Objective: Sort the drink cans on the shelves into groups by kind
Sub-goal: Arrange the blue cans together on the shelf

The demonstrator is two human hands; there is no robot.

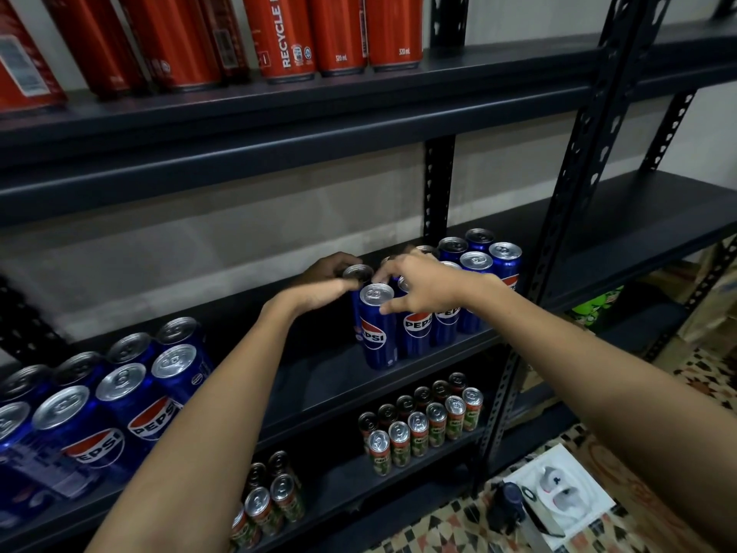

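Observation:
On the middle shelf (pixel 327 377) stands a cluster of tall blue Pepsi cans (pixel 474 265) at the right. My left hand (pixel 323 283) curls round a Pepsi can (pixel 357 272) at the cluster's left rear. My right hand (pixel 418 285) reaches over the cluster, thumb and fingers pinching the top of the front blue can (pixel 377 325). Another group of blue Pepsi cans (pixel 119 393) stands at the shelf's left end. Red cola cans (pixel 279 33) line the top shelf. Green and red cans (pixel 422 421) stand on the lower shelf.
Black perforated uprights (pixel 574 185) frame the shelving, with a second shelf unit (pixel 658 217) to the right. More green cans (pixel 271 500) stand lower left. On the patterned floor lie a white box with earphones (pixel 558 492) and a dark bottle (pixel 510 504).

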